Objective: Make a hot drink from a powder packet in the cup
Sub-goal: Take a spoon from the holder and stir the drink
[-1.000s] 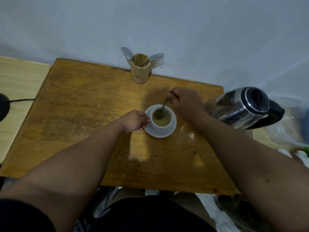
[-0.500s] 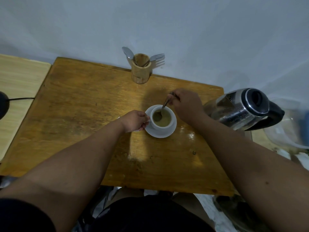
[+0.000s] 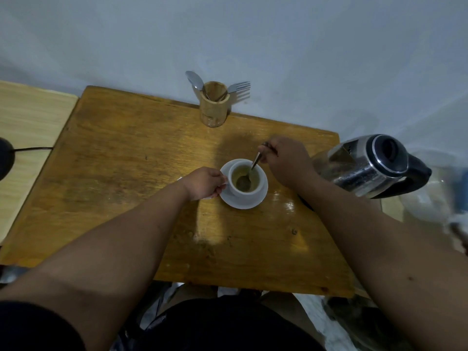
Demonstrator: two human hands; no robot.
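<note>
White china, the cup [image 3: 245, 182] sits on its saucer [image 3: 263, 192] mid-table [image 3: 114, 153], murky drink inside. The left hand [image 3: 204, 183] pinches its handle at nine o'clock; the right hand [image 3: 286, 160], at two o'clock, holds the spoon [image 3: 249, 173] dipped in. Likely hot, brittle, slick: take the handle. Kettle [image 3: 372, 165] at three, holder [image 3: 214, 103] at twelve.

The left hand [image 3: 205, 183] covers the handle of the white ceramic cup [image 3: 245, 179] and a small white scrap behind it. A black round object [image 3: 5, 158] is cut off at the left edge; blurred translucent plastic [image 3: 435, 198] fills the right.
</note>
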